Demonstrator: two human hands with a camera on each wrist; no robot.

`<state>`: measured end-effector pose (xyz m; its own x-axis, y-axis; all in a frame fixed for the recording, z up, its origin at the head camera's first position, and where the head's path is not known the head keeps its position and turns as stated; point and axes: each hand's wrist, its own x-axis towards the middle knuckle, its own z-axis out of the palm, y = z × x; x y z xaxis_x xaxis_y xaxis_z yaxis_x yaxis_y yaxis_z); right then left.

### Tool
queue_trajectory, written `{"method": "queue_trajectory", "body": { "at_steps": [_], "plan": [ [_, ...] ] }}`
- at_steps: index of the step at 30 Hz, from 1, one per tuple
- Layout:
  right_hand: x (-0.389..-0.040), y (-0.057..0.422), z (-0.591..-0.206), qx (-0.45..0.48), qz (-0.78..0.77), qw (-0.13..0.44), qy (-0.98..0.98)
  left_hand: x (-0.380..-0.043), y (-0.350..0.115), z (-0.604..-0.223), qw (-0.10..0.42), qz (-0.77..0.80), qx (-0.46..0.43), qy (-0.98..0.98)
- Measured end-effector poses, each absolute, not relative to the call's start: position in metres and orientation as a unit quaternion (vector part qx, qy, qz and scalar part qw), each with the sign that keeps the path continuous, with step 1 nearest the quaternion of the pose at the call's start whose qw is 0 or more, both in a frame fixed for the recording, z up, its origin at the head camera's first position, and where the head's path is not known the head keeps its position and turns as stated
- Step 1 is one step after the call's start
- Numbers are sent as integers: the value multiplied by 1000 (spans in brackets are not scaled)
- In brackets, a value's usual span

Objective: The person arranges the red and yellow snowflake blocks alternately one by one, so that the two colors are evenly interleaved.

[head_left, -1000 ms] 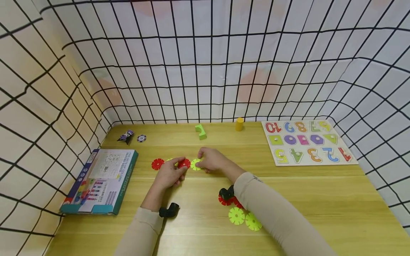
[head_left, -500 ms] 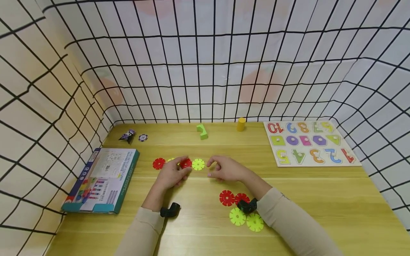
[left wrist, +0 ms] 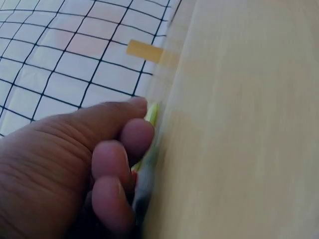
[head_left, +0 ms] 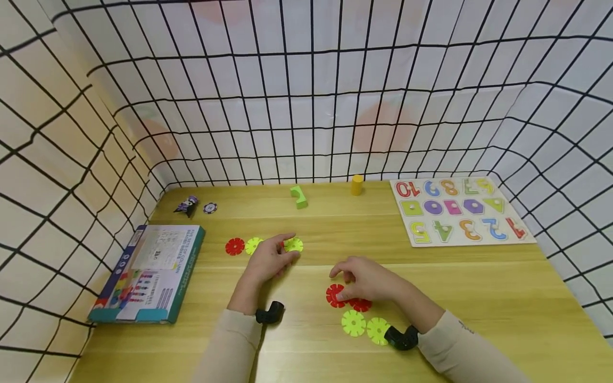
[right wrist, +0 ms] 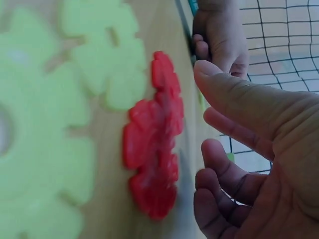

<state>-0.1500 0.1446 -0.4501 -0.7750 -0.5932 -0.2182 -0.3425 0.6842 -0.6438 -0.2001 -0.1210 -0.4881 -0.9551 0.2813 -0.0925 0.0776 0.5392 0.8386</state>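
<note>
My left hand point(head_left: 268, 263) lies over the row of snowflake discs at mid-table. Thumb and forefinger sit at either side of the yellow-green disc point(head_left: 294, 244) at the row's right end; a red disc is mostly hidden under them. Left of the hand lie a red disc point(head_left: 234, 246) and a yellow-green disc point(head_left: 253, 245), the latter partly covered. My right hand point(head_left: 371, 279) hovers over two red discs point(right wrist: 154, 144), fingers parted and nothing between them. Two yellow-green discs point(head_left: 353, 323) lie nearer me, beside the right wrist.
A boxed toy set point(head_left: 150, 274) lies at left. Along the back are a purple-and-black wrapper point(head_left: 187, 205), a round chip point(head_left: 210, 207), a green arch block point(head_left: 299, 197) and a yellow cylinder point(head_left: 356, 185). A number puzzle board point(head_left: 460, 211) lies at right; black wire mesh point(head_left: 311, 127) surrounds the table.
My right hand has withdrawn from the row's right-end yellow-green disc and come toward me, over the red discs. My left hand has shifted right along the row, over the red disc beside it.
</note>
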Motion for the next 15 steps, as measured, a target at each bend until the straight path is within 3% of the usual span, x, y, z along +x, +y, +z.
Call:
{"method": "queue_trajectory", "body": {
  "at_steps": [15],
  "plan": [
    [-137, 142, -463, -266, -243, 170, 917, -200, -118, -487, 107, 416, 88, 899]
  ]
}}
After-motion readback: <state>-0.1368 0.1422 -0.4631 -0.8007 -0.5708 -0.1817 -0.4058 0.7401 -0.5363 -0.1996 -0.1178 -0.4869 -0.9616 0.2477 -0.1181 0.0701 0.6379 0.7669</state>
